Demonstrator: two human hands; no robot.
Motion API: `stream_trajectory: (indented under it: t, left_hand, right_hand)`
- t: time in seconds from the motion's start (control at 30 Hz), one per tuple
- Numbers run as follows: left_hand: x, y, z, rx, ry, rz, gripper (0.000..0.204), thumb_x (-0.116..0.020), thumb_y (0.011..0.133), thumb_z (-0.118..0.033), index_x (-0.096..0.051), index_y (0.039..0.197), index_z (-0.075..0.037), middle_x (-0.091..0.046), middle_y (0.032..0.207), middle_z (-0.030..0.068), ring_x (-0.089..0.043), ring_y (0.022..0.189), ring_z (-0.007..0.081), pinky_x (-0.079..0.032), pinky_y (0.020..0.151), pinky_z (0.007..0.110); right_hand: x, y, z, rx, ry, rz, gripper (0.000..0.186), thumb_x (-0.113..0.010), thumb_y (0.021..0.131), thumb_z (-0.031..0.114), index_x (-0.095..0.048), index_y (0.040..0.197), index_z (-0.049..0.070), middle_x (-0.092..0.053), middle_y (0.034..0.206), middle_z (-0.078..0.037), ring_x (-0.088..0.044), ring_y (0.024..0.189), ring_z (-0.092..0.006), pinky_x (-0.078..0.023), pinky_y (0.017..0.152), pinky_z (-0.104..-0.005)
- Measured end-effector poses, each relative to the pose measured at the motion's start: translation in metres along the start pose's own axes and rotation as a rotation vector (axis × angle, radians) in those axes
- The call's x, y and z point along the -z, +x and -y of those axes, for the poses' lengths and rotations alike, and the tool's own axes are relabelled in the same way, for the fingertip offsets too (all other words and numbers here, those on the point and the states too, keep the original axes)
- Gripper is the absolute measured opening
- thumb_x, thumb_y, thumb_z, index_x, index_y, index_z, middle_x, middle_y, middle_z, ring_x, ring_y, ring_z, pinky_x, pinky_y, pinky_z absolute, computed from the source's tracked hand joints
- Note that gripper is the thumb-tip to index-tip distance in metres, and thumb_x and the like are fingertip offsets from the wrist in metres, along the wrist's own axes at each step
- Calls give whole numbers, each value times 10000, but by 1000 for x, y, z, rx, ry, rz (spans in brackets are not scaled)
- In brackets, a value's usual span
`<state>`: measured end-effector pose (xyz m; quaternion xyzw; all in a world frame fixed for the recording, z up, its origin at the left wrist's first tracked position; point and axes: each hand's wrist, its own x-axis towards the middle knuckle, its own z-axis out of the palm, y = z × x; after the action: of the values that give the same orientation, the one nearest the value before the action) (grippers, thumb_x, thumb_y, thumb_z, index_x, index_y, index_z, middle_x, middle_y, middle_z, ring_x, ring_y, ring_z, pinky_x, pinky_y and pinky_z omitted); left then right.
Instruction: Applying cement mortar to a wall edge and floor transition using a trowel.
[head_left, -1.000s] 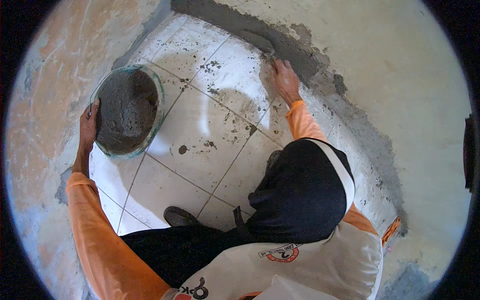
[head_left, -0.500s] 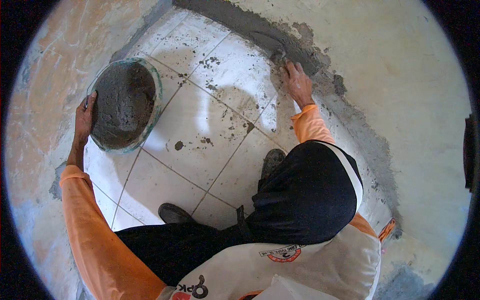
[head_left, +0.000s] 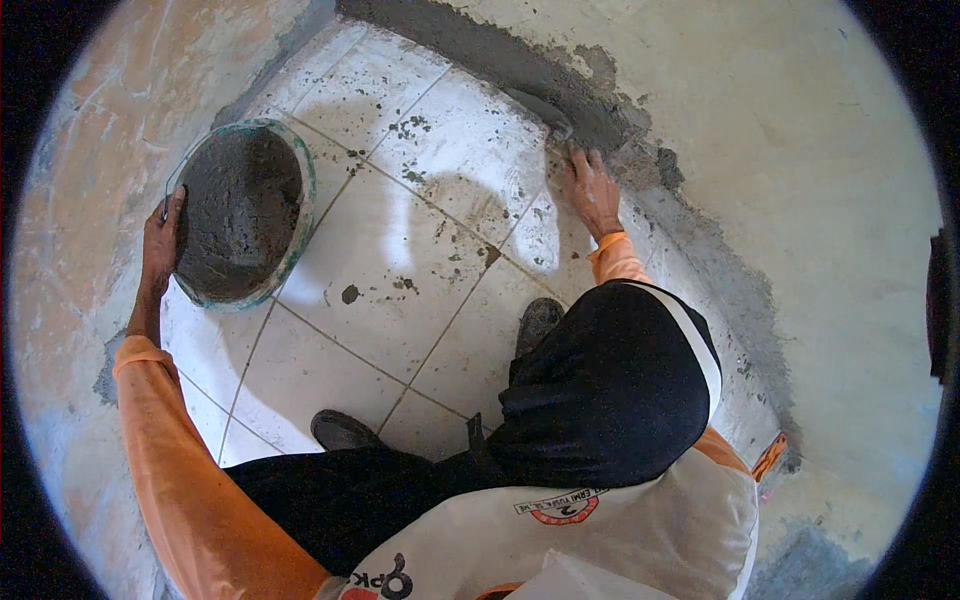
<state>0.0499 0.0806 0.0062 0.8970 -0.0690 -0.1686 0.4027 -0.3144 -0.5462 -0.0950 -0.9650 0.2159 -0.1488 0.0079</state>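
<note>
My left hand point(head_left: 160, 245) is closed on the left rim of a round green bucket point(head_left: 308, 185), its thumb over the edge beside the wire handle. Wet grey mortar point(head_left: 240, 215) fills the bucket nearly to the brim. At the foot of the far right wall, my right hand point(head_left: 594, 190) grips a trowel point(head_left: 541, 110), whose handle is mostly hidden by the fingers. The trowel's blade lies along the lower edge of a dark strip of fresh mortar point(head_left: 450, 35), close to the floor tiles.
White floor tiles point(head_left: 350, 260) are spattered with mortar crumbs. Walls rise at the left point(head_left: 90, 210) and right point(head_left: 800, 160), with older grey mortar point(head_left: 730, 270) along the right one. My dark shoes point(head_left: 342, 430) rest on the tiles. An orange object point(head_left: 769, 458) lies by the right wall.
The trowel has shifted slightly down toward the tiles, and more of its blade shows against the mortar strip. My left hand still holds the bucket, while the whole view has shifted slightly.
</note>
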Motion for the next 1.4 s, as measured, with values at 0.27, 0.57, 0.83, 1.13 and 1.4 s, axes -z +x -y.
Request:
stream_trajectory:
  t: [0.27,0.57,0.83,1.13,1.4]
  left_hand:
    - [3,0,8,-22,-21,2,801,-554,1019,-661,-582,1478,-5,-686,1334,192,-666,1210,310,-441,1128,398]
    - [8,8,15,33,-5,18,796,-538,1022,-662,-589,1477,-11,-669,1373,203,-642,1257,313,-424,1137,406]
    - [-2,3,-2,46,39,6,813,-549,1014,-670,-578,1488,-11,-653,1396,210,-639,1265,332,-425,1145,421]
    - [8,5,12,43,11,32,884,-532,995,-719,-537,1521,-8,-624,1435,232,-637,1291,354,-422,1159,445]
    - [15,1,10,83,22,0,878,-544,990,-718,-567,1492,2,-653,1396,223,-645,1273,337,-433,1142,416]
  right_hand:
    - [70,18,-1,-2,30,-126,357,-649,1020,349,-657,1313,146,-680,1140,-186,-705,861,-449,-573,677,-539]
    - [103,-16,0,34,93,-330,351,-716,969,212,-681,1311,139,-677,1052,-180,-691,870,-391,-565,683,-475]
    - [11,-53,-31,-13,-11,-71,413,-638,1010,294,-599,1402,170,-689,1137,-180,-712,909,-434,-584,700,-527]
    - [85,-20,-24,-23,48,-215,370,-701,983,269,-667,1330,143,-692,1051,-181,-707,905,-402,-574,676,-510]
    - [85,-89,-50,-46,105,-68,409,-692,990,254,-636,1375,127,-707,1216,-192,-710,1024,-407,-597,781,-481]
